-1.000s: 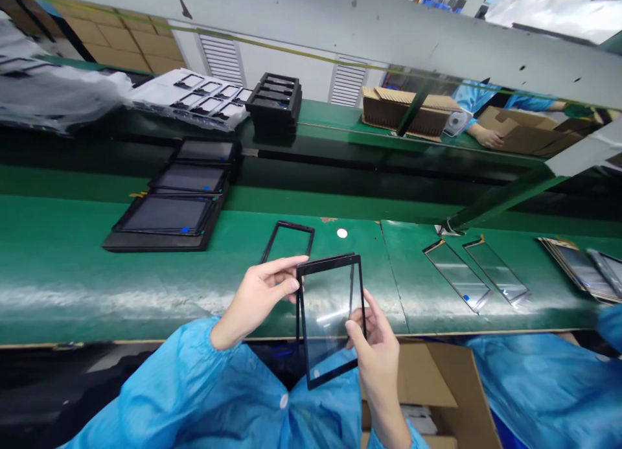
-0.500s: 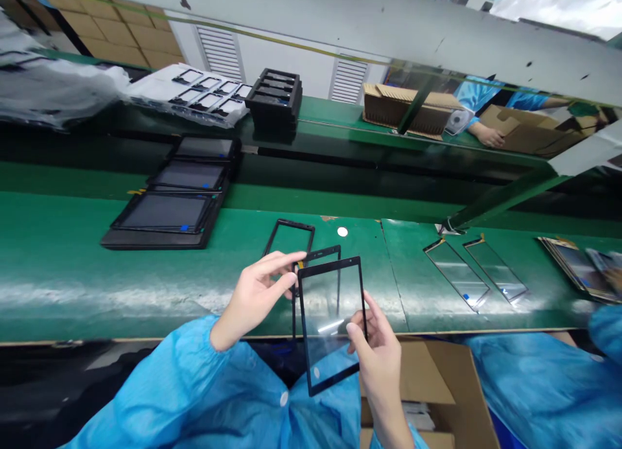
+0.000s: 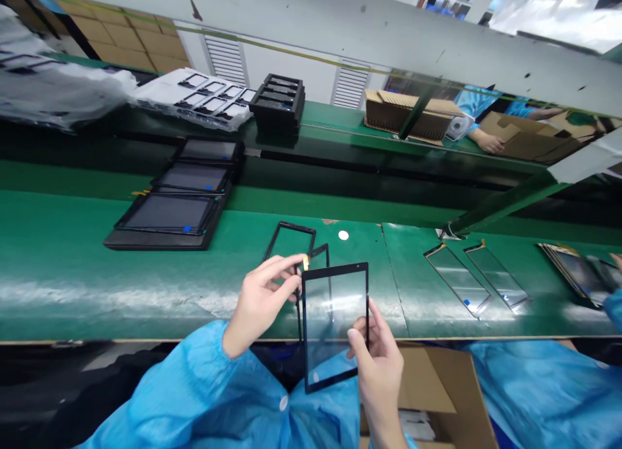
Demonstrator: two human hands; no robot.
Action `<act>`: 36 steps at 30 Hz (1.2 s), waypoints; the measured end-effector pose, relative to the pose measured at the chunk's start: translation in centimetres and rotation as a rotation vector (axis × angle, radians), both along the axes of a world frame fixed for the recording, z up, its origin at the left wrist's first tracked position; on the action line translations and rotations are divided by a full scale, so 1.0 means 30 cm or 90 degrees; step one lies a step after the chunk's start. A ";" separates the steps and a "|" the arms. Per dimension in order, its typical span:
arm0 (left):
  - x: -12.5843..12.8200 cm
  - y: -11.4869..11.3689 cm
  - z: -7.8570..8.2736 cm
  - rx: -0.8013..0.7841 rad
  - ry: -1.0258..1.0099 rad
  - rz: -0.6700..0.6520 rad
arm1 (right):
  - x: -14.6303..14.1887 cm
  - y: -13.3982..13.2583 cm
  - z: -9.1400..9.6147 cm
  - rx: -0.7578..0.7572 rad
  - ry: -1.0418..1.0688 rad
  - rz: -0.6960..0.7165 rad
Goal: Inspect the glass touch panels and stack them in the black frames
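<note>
My right hand (image 3: 379, 352) grips the right edge of a black-bordered glass touch panel (image 3: 335, 329), thumb on the front and fingers behind. The panel is tilted up over the bench's front edge. At its top left corner, my left hand (image 3: 262, 297) is closed, thumb and forefinger together at a small yellow flex cable (image 3: 306, 262). Behind the panel shows a thin black frame (image 3: 319, 249), partly hidden; whether my left fingers also touch it I cannot tell. Another black frame (image 3: 297, 226) lies flat on the green bench just beyond.
A black tray (image 3: 155, 240) with several dark screens stands at left. Two glass panels (image 3: 457, 277) (image 3: 500, 277) lie at right, near a stack of screens (image 3: 573, 274). A green post (image 3: 505, 199) rises behind them. Below the bench edge is an open carton (image 3: 432, 378). A co-worker's blue sleeve (image 3: 613, 306) shows at right.
The glass panel has turned slightly more upright and shifted a little right. The frame behind it has moved left. More of the yellow flex cable shows at my left fingertips.
</note>
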State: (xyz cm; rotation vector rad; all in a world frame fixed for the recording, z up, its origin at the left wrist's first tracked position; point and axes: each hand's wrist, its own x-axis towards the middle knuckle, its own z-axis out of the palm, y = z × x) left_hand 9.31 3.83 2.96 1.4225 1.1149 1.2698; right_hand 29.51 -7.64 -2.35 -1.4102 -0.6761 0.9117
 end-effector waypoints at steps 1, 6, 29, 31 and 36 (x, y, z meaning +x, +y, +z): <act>-0.006 0.005 0.011 0.008 0.009 0.004 | 0.007 -0.004 -0.006 -0.009 0.006 0.015; -0.015 0.021 0.047 0.136 0.114 0.014 | -0.011 -0.016 -0.005 -0.014 0.015 0.011; -0.032 0.019 0.053 -0.189 -0.113 -0.113 | 0.023 -0.033 -0.043 0.007 -0.051 -0.031; -0.032 0.016 0.057 -0.172 -0.099 -0.111 | 0.012 -0.030 -0.040 0.008 -0.039 -0.033; -0.027 0.013 0.063 -0.158 -0.100 -0.094 | 0.005 -0.025 -0.034 0.014 -0.021 -0.025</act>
